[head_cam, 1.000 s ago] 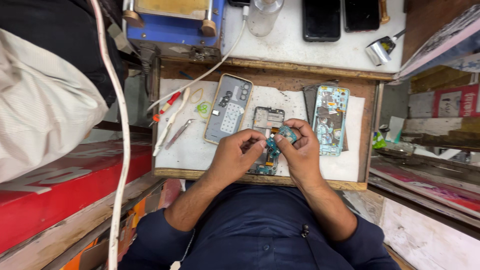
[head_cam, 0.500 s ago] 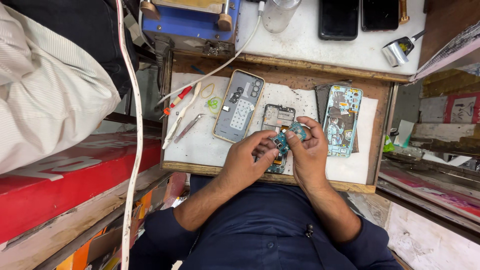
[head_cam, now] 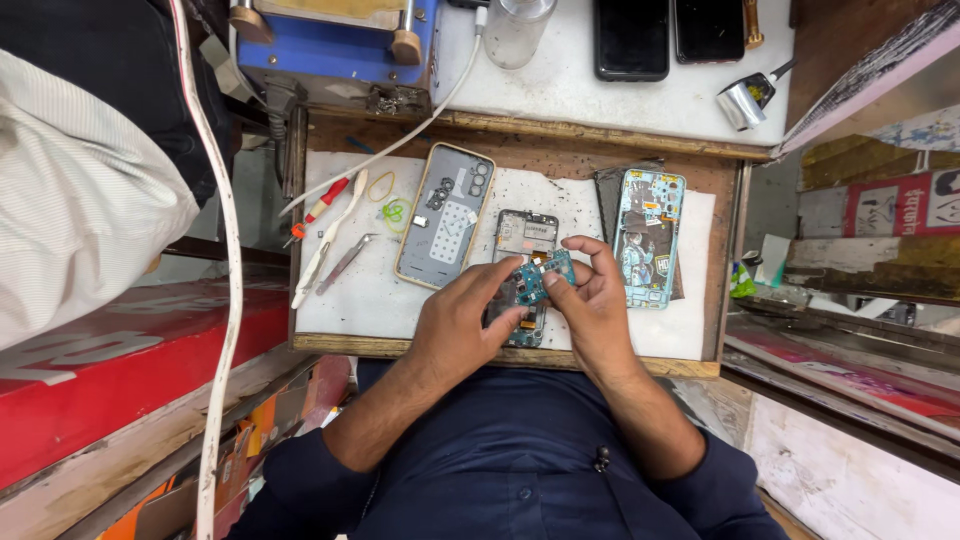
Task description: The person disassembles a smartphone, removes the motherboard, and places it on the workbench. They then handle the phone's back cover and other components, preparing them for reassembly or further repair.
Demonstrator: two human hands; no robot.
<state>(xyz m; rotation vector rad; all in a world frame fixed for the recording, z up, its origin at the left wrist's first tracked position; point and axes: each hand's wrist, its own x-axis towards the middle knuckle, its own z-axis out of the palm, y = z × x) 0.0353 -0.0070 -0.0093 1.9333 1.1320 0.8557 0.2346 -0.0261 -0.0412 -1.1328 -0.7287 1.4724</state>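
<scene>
A small green circuit board [head_cam: 540,279] is pinched between the fingers of my left hand [head_cam: 462,322] and my right hand [head_cam: 593,300], just above an opened phone body [head_cam: 526,240] lying on the white work mat [head_cam: 380,300]. To the left of it lies a grey phone back cover [head_cam: 446,214] with its inner side up. Right of my right hand lies a light-blue phone frame [head_cam: 648,236] with its insides showing. My forearms in dark blue sleeves come up from the lower edge.
Tweezers [head_cam: 346,264], a white pry tool [head_cam: 326,248] and a red-handled screwdriver [head_cam: 322,204] lie at the mat's left. A blue machine [head_cam: 330,45], a clear bottle [head_cam: 514,30], two dark phones [head_cam: 632,38] and a metal cup [head_cam: 744,102] stand behind. A white cable [head_cam: 222,270] hangs left.
The view has shifted a little. Both hands stay over the opened phone and have turned the small circuit board slightly between their fingers.
</scene>
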